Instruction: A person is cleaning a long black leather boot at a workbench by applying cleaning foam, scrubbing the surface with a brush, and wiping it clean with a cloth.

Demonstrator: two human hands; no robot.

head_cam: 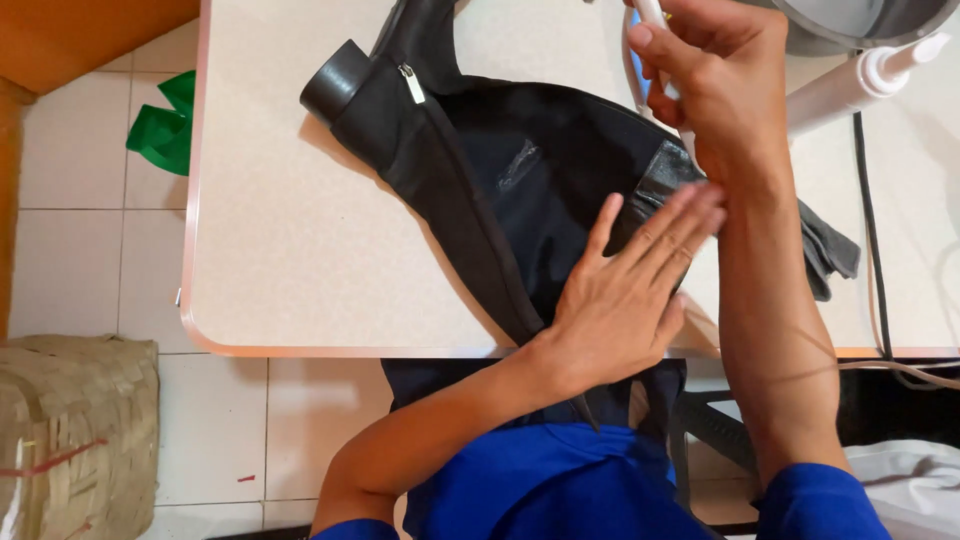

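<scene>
Two hands on one black garment, spread flat mid-frame on the pale table, hem hanging over the near edge. Left hand lies flat, fingers extended and released, pressing the cloth just below a shiny patch. Right hand, upper right, is clenched around a white tool. Fabric looks soft, limp, light; likely best pinned flat or taken by the zippered collar upper left.
</scene>
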